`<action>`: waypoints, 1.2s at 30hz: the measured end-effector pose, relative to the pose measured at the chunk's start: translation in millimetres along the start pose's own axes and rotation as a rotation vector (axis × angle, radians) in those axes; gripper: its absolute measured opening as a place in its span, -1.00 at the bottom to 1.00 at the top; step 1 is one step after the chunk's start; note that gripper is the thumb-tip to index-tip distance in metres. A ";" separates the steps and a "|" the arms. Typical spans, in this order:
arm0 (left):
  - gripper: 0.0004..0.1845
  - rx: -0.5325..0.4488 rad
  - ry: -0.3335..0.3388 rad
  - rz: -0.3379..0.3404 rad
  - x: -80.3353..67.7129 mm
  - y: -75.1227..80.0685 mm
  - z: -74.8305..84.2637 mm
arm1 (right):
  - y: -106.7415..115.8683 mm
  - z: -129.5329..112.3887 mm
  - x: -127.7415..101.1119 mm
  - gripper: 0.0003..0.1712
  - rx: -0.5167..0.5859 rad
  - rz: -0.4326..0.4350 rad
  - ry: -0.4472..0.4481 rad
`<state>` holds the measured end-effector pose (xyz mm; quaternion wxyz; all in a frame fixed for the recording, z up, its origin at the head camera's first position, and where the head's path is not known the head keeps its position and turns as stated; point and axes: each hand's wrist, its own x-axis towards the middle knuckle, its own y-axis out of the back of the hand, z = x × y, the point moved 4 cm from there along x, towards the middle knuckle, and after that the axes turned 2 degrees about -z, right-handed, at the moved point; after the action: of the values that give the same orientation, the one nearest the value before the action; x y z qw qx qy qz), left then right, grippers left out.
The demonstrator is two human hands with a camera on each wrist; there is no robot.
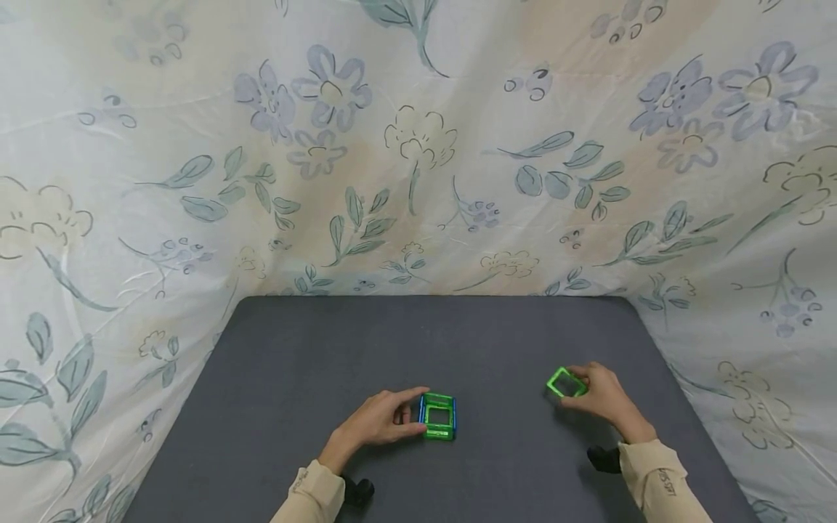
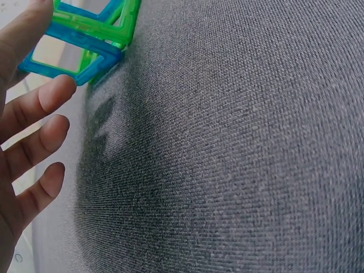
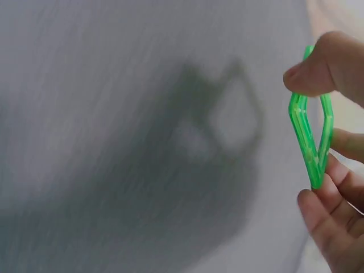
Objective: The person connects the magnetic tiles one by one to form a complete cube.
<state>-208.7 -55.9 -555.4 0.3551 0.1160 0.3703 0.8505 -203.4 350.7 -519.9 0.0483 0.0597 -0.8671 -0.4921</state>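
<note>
In the head view my left hand (image 1: 378, 421) grips a small open-framed box of magnetic tiles (image 1: 439, 435) on the table, thumb at its near left corner and a fingertip at the far left one. Green tiles and blue sides make up the box, and its top frame shows a square opening. The left wrist view has its blue and green frames (image 2: 85, 40) at the thumb, the other fingers spread below. Off to the right, my right hand (image 1: 604, 398) pinches a single green square magnetic tile (image 3: 303, 133) by its edges, tilted and raised over its shadow.
Beneath both hands lies a dark grey cloth-covered table (image 1: 314, 349). A flower-patterned curtain (image 1: 418, 218) hangs behind it and along both sides. A black wrist strap piece (image 1: 604, 459) sticks out under the right cuff, and another (image 1: 358, 492) under the left.
</note>
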 end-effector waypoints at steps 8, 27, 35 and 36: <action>-0.26 0.001 0.001 0.005 -1.2 -0.3 0.0 | -9.0 -85.9 19.6 -0.27 0.061 -0.045 0.198; -0.29 -0.021 -0.011 0.004 -3.3 -3.6 -3.1 | -58.3 -192.2 33.6 -0.27 0.052 -0.216 0.395; -0.30 -0.027 -0.006 0.004 -3.1 -2.4 -3.3 | -74.3 -205.0 34.2 -0.29 0.089 -0.276 0.427; -0.34 -0.028 -0.008 0.005 -3.0 -2.0 -3.0 | -75.4 -205.8 34.3 -0.30 0.094 -0.280 0.428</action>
<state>-206.9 -58.7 -558.7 0.3561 0.1154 0.3563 0.8561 -203.7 132.7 -478.6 0.1594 0.2842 -0.8424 -0.4292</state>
